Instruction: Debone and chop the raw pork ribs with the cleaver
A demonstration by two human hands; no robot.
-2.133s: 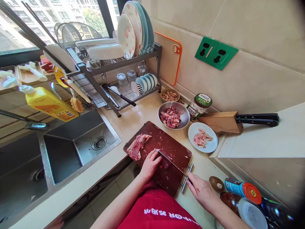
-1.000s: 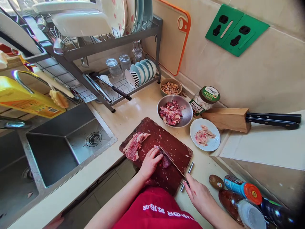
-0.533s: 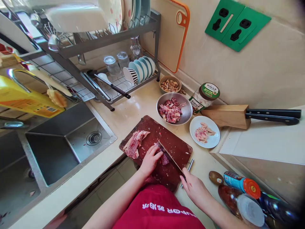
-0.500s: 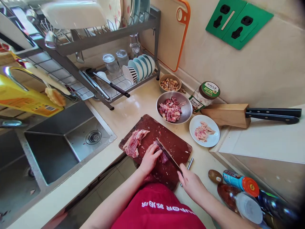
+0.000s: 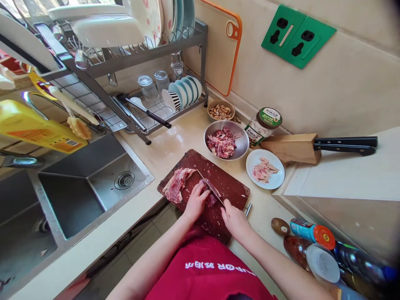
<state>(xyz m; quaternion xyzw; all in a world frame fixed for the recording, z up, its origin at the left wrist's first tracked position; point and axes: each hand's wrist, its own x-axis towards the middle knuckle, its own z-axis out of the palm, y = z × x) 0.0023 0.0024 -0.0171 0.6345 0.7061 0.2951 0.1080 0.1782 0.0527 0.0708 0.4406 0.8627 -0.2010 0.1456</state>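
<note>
A dark red cutting board (image 5: 229,179) lies on the counter in front of me. My right hand (image 5: 235,218) is closed round the handle of a kitchen knife (image 5: 213,188), whose blade slants across the board to the far left. Close beside the blade, my left hand (image 5: 196,203) grips a small piece of raw meat (image 5: 210,200) against the board; its fingertips are partly hidden. A larger slab of raw meat (image 5: 177,185) with pale fat rests at the board's left end. Small scraps dot the surface.
Behind the board stand a metal bowl (image 5: 243,146) of cut meat, a bowl of brown pieces (image 5: 220,111) and a white plate (image 5: 279,176) with pale meat. A knife block (image 5: 290,148) lies right. Bottles (image 5: 304,229) crowd the lower right; the sink (image 5: 71,196) is left.
The knife and my right hand have moved up and to the left, away from me. My left hand stays at the meat. The whole view has shifted slightly.
</note>
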